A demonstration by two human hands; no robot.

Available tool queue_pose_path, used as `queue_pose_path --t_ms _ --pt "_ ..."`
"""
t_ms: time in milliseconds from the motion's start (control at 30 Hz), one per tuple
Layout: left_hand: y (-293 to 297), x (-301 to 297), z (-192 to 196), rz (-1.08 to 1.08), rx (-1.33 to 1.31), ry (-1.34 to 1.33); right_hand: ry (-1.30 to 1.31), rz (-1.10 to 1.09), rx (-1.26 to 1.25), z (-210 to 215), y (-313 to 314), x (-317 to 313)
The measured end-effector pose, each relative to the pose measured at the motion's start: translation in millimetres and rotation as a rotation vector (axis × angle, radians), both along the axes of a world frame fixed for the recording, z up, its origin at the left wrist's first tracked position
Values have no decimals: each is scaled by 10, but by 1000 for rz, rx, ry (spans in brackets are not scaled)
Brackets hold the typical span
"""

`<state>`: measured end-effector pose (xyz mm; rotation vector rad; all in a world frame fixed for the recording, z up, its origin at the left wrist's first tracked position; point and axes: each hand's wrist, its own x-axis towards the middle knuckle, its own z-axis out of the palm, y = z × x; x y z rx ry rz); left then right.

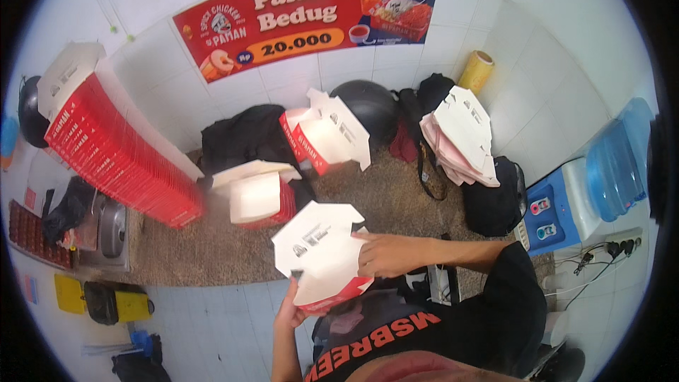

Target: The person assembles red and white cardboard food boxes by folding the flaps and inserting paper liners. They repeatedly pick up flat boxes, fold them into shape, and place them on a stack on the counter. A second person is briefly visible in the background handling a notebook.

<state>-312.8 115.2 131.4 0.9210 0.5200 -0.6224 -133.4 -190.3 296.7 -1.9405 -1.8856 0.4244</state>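
Observation:
A partly folded red-and-white cardboard food box is held up in front of me, its lid tilted back and its white inside facing me. My left hand grips its lower left corner, the thumb on the near side. Against its right wall lies my right hand, with fingers curled over the edge and partly hidden. Just beyond are nested food boxes, their lids raised. Farther off stand more food boxes, also with lids up.
At left leans a tall stack of nested boxes on the speckled counter. Flat box blanks lie at the back right near a black bag. A blue-and-white water dispenser stands right; a sink is far left.

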Motion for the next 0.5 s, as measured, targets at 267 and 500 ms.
queue_pose_path --t_ms 267,500 --pt "-153 454 1274 -251 563 -926 229 27 52 36 353 -207" --pt "30 281 1146 -418 1 -829 295 42 -243 73 260 -13"
